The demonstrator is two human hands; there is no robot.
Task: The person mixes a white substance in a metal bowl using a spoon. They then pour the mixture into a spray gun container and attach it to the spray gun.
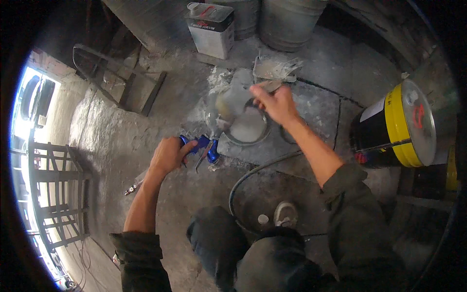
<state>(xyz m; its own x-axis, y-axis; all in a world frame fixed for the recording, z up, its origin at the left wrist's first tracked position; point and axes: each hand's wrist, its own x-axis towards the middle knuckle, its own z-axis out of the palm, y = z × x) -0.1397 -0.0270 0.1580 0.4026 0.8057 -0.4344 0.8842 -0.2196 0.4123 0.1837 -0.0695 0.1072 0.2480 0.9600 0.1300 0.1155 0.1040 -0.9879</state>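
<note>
My left hand (171, 155) is closed on a blue metallic spray gun (212, 152). Above the gun is a translucent, yellowish cup-like item (220, 109); whether it is attached I cannot tell. My right hand (271, 104) grips a small grey, flat object (270, 86), partly hidden by my fingers, over a round container (248, 138) of whitish material. Another dark round shape (287, 134) is partly behind my right wrist. These rest on a grey, paint-smeared slab (318, 117), with a crusted tray (277, 68) at its back.
A metal can (210, 36) and grey drums (289, 22) stand at the back. A black-and-yellow drum (404, 124) is at the right. A metal stand (138, 90) and a slatted rack (56, 194) are at the left. A hose (237, 187) curves past my shoe (285, 214).
</note>
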